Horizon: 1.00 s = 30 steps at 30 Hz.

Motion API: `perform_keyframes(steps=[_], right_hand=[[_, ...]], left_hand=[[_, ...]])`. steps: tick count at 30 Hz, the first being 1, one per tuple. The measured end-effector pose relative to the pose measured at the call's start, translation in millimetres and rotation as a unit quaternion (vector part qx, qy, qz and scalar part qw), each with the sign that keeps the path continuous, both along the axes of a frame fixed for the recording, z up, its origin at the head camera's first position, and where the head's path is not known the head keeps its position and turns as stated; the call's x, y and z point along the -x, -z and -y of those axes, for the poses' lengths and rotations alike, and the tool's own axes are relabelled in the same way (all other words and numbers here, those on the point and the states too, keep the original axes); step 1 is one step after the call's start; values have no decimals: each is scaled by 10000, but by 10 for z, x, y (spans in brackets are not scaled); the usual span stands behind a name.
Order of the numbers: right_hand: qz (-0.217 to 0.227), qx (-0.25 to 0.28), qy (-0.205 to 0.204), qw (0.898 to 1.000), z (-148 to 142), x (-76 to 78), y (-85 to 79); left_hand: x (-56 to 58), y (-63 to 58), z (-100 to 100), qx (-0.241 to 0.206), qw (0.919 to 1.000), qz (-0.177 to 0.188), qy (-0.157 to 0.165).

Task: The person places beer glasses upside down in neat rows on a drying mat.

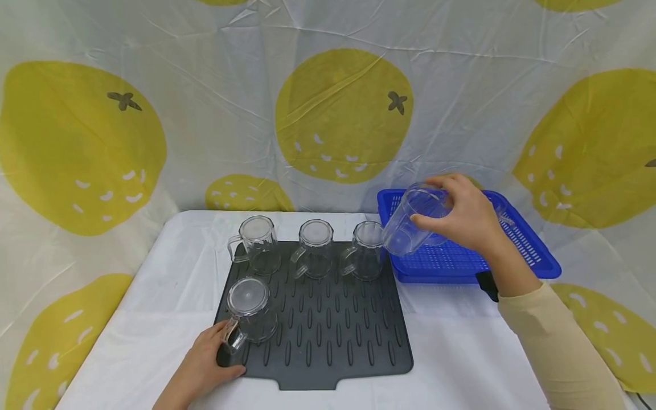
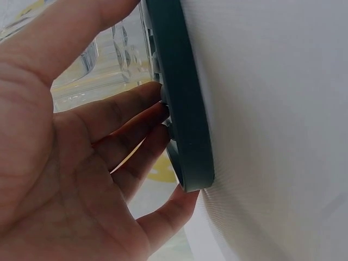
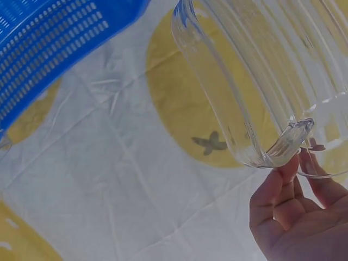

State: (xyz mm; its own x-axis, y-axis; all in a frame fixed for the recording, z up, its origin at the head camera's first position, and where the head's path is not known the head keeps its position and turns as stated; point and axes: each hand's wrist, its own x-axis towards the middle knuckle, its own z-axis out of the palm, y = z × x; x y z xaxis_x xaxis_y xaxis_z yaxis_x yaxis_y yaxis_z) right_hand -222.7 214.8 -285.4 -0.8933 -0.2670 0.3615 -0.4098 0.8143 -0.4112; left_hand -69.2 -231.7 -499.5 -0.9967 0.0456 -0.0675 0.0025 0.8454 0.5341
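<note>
My right hand [image 1: 463,219] grips a clear glass mug [image 1: 402,230] and holds it tilted over the near-left part of a blue basket [image 1: 543,262]. In the right wrist view, the fingertips [image 3: 287,173] are at the mug's handle [image 3: 291,142] and rim. My left hand [image 1: 205,361] touches the front left corner of a dark ridged drying mat [image 1: 328,356], its fingers extended along the edge. Beside those fingers, an upside-down glass mug [image 1: 251,310] stands on the mat. Three more upside-down mugs, including the middle one [image 1: 315,250], line the mat's back edge, handles toward the left.
The blue basket stands on the white tablecloth [image 1: 451,341], right behind the mat's back right corner. Some clear glass [image 1: 504,218] shows inside it, partly hidden by my right hand. A white curtain [image 1: 220,114] with yellow fruit prints hangs behind the table.
</note>
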Motion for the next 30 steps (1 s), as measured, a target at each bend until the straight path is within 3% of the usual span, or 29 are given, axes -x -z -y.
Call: perform_keyframes(steps=[16, 30], right_hand=[[-328, 396, -875, 9948, 255, -221, 181], [-340, 327, -1180, 9919, 457, -387, 199]], left_hand=[[0, -18, -3, -56, 10000, 43, -18], [-12, -38, -11, -112, 9997, 88, -173]])
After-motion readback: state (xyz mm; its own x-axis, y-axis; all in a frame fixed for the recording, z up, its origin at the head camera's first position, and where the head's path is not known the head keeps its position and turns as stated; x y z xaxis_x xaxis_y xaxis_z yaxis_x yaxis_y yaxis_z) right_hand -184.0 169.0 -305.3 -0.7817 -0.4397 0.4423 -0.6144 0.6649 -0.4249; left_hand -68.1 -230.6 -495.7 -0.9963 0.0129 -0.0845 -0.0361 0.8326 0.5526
